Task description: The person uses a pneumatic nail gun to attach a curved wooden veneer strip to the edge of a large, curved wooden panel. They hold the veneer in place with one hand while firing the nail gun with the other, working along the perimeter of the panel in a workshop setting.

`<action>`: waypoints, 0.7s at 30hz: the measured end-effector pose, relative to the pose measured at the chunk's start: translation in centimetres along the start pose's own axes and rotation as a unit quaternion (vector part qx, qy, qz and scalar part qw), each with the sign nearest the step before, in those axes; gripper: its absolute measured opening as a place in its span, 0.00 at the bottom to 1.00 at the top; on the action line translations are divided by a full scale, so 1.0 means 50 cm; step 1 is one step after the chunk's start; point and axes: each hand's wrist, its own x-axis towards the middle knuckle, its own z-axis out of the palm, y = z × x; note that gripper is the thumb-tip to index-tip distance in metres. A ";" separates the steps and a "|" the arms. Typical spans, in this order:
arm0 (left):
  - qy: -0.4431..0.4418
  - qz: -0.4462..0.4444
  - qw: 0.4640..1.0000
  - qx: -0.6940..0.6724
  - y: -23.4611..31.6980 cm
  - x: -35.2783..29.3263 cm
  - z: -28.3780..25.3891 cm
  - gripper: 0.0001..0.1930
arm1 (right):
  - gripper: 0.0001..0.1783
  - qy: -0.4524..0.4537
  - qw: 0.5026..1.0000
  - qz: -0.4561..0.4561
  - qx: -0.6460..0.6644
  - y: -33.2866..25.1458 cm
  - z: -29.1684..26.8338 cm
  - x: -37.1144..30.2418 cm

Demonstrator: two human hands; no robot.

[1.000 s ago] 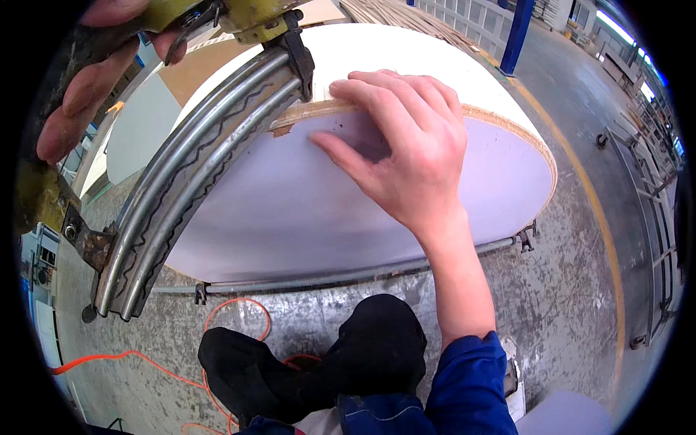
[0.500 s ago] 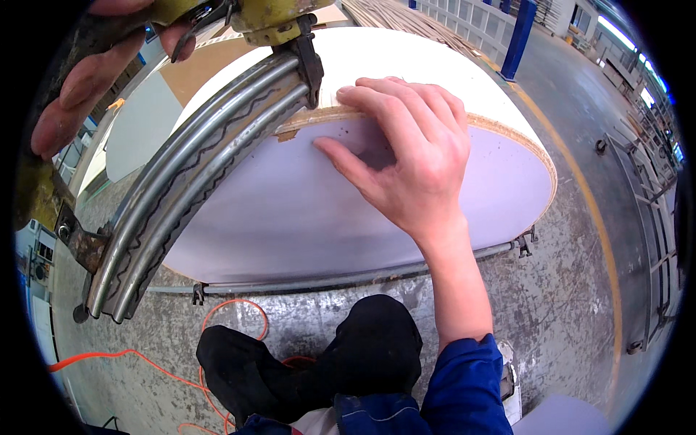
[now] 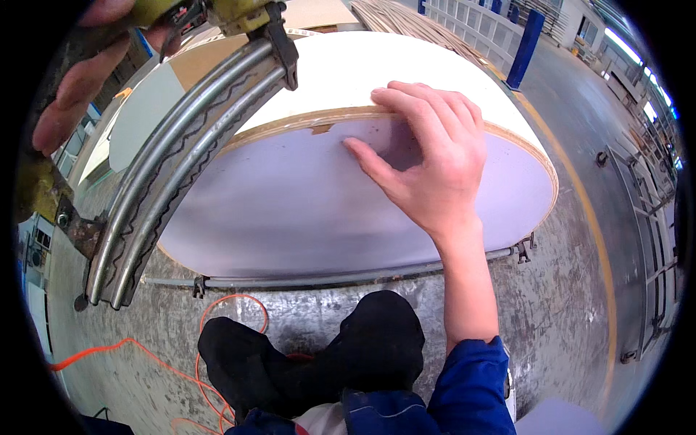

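My left hand (image 3: pixel 81 88), closed round the handle of a yellow nail gun (image 3: pixel 36 187), is at the upper left. A curved double-railed magazine (image 3: pixel 185 170) with a wavy strip between its rails runs from the gun's nose (image 3: pixel 281 54) down to the lower left. The nose hangs over a large rounded wooden piece (image 3: pixel 254 196), which has a white top, a pale lavender near face and a raw wood edge. My right hand (image 3: pixel 442 156) grips that edge, fingers on the white top and thumb by the near face. A chipped spot (image 3: pixel 321 129) shows left of the thumb.
A metal bar with clamps (image 3: pixel 362 275) runs along the piece's bottom. An orange hose (image 3: pixel 130 341) loops over the concrete floor by my legs. Wooden strips (image 3: pixel 413 29) and a blue post (image 3: pixel 525 51) are at the back, a metal trolley (image 3: pixel 645 246) at the right.
The nail gun has shifted left along the edge, away from my right hand. My right hand keeps its hold at the same spot on the edge; the view has shifted slightly.
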 end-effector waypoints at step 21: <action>-0.020 -0.014 1.000 -0.008 -0.047 -0.013 -0.019 0.19 | 0.21 -0.018 0.999 -0.010 0.026 -0.060 0.056 0.016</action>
